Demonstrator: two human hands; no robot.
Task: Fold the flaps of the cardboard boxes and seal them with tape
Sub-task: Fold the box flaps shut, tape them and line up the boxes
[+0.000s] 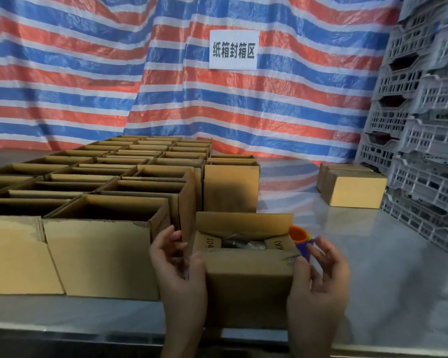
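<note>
A small cardboard box point(246, 280) stands at the near edge of the steel table point(386, 254). Its far flap stands up, its two side flaps lie folded inward, and its near flap leans in over the opening. Something dark lies inside. My left hand point(179, 267) holds the box's left side, thumb on the front corner. My right hand point(318, 280) holds the right side, thumb on the near flap's corner, fingers loosely spread. An orange, purple and yellow tape dispenser point(301, 241) sits just behind the box, mostly hidden.
Several open cardboard boxes point(101, 197) fill the table's left half in rows. Closed boxes point(352, 187) sit at the far right. Grey plastic crates point(424, 125) are stacked along the right. A striped tarp with a white sign point(233, 50) hangs behind.
</note>
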